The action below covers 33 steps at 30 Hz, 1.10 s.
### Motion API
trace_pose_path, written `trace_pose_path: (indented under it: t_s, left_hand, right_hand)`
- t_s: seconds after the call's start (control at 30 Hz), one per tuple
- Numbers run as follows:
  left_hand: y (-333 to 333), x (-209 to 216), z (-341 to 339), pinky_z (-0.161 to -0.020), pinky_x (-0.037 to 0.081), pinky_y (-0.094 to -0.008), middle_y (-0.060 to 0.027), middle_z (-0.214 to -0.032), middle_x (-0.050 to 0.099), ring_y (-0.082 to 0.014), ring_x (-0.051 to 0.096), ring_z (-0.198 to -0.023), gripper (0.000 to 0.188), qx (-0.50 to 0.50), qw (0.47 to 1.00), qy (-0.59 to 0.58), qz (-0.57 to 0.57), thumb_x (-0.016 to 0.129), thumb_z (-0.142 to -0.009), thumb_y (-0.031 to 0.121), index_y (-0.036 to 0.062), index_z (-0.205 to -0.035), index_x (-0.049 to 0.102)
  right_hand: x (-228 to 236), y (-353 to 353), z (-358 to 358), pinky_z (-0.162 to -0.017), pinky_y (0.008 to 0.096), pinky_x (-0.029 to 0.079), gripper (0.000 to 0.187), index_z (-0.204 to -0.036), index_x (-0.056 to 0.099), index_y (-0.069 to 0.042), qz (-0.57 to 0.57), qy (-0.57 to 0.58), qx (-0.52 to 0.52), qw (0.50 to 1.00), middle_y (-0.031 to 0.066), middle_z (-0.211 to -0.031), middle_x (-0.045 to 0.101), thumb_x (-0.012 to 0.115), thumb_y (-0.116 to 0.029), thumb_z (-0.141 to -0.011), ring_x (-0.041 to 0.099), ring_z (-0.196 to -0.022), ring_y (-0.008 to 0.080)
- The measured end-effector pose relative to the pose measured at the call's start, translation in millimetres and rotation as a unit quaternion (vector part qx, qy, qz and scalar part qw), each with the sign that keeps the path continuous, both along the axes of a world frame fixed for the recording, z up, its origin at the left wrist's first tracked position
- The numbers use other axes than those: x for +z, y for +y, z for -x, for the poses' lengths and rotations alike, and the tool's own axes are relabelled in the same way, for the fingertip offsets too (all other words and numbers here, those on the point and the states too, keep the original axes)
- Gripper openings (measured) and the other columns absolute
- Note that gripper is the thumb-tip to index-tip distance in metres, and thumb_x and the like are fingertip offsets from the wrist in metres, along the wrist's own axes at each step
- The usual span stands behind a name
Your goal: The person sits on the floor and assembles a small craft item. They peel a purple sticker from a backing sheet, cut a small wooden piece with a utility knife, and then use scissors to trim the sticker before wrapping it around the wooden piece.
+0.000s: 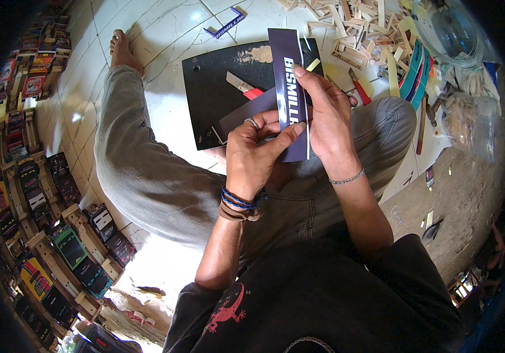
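Strip (291,94), dark with white lettering, is raised between our two hands, in view across the right part of the black board (208,88) and past its far edge. Left hand (252,153): thumb on the strip's face toward its near end, fingers bent in behind. Right hand (330,112): gripping the strip's right edge farther up, thumb tip on the face. Neither is free.

On the board, a dark flat piece (245,116) lies toward the near left corner, partly hidden by our left hand. A red-handled cutter (253,93) lies near the middle, its blade toward the far left corner. Wood pieces (370,32) are heaped on the floor (161,41), beyond the board's far right corner.

Step in hand, as we judge it: handling the strip's long right edge, where a thin white line shows; whether that line is loose, we cannot tell. The next move seems to call for a steady left pinch, leaving the right fingers to run that edge without creasing the strip.
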<state>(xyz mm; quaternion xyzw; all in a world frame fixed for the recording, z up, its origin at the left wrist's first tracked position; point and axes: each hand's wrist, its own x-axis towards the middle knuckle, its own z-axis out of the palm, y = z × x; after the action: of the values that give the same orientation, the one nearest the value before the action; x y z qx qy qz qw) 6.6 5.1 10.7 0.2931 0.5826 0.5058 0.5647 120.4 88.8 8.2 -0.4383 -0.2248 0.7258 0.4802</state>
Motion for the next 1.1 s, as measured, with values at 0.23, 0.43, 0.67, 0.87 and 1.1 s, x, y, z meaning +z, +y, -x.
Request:
trace_pose_path:
  t_s: [0.23,0.43,0.67,0.87,1.1]
  left_hand:
    - [0,0,0,-0.075,0.052,-0.0211,-0.0056,-0.093,0.075,-0.0067,0.065,-0.085,0.028,0.004,1.000,-0.014,0.000,0.080,-0.087,0.005,-0.0044,-0.112,0.070]
    - [-1,0,0,-0.076,0.052,-0.0212,-0.0058,-0.092,0.075,-0.0066,0.065,-0.085,0.027,0.005,1.000,-0.016,0.003,0.080,-0.088,0.005,-0.0043,-0.111,0.070]
    - [-1,-2,1,-0.079,0.053,-0.0222,-0.0066,-0.096,0.074,-0.0078,0.065,-0.089,0.028,0.004,1.000,-0.018,0.002,0.079,-0.088,0.004,-0.0048,-0.112,0.068]
    - [-1,9,4,-0.089,0.052,-0.0258,-0.0041,-0.110,0.068,-0.0096,0.063,-0.100,0.024,0.031,0.987,-0.144,-0.063,0.071,-0.095,0.001,-0.0008,-0.117,0.062]
    - [-6,61,43,-0.084,0.053,-0.0258,-0.0011,-0.096,0.069,-0.0089,0.065,-0.091,0.009,0.143,0.983,-0.028,-0.114,0.072,-0.094,0.001,0.0023,-0.099,0.065]
  right_hand:
    - [0,0,0,-0.059,0.0222,0.055,0.022,-0.103,0.069,0.002,-0.001,0.013,-0.004,1.000,0.0033,-0.085,0.072,0.075,-0.017,-0.093,0.066,-0.066,0.0078]
    - [0,0,2,-0.060,0.0220,0.055,0.023,-0.103,0.069,0.002,0.003,-0.004,-0.008,1.000,0.0036,-0.085,0.072,0.076,-0.017,-0.092,0.066,-0.066,0.0080]
    - [3,0,2,-0.060,0.0228,0.055,0.025,-0.103,0.069,0.002,-0.003,-0.001,0.013,1.000,0.0052,-0.087,0.072,0.076,-0.019,-0.093,0.067,-0.067,0.0092]
    - [12,6,3,-0.066,0.0226,0.055,0.031,-0.108,0.067,0.004,-0.071,-0.030,0.121,0.990,0.0092,-0.093,0.073,0.076,-0.022,-0.093,0.068,-0.075,0.0102]
    - [60,28,31,-0.076,0.0222,0.051,0.021,-0.103,0.070,0.002,-0.342,-0.132,0.312,0.877,-0.0003,-0.090,0.070,0.075,-0.016,-0.093,0.062,-0.085,0.0047]
